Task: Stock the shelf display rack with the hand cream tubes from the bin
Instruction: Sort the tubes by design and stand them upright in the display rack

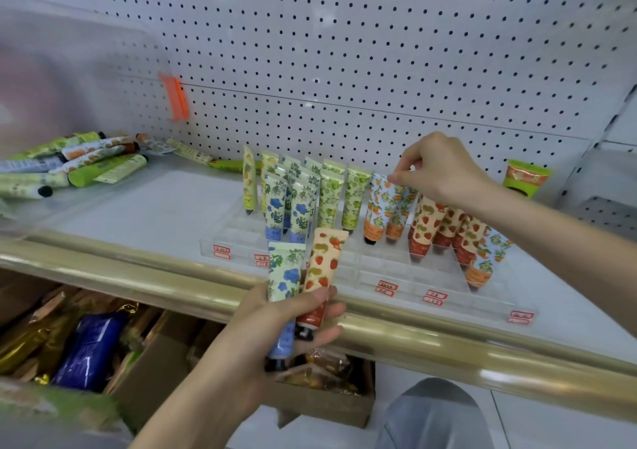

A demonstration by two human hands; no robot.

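A clear acrylic display rack (427,281) stands on the white shelf, holding several upright hand cream tubes in rows by pattern. My right hand (439,169) pinches the top of an orange-patterned tube (396,200) standing in the rack. My left hand (275,324), in front of the shelf's gold edge, grips two tubes side by side: a blue-flower tube (284,272) and a strawberry tube (325,259). A clear plastic bin (41,214) at the left end of the shelf holds several loose tubes (86,166) lying flat.
A white pegboard (379,52) backs the shelf, with an orange clip (177,97) on it. A green and orange cup (524,176) stands at the far right. Cardboard boxes (144,362) of packaged goods sit below the gold shelf edge (448,338). My knee (434,414) shows at the bottom.
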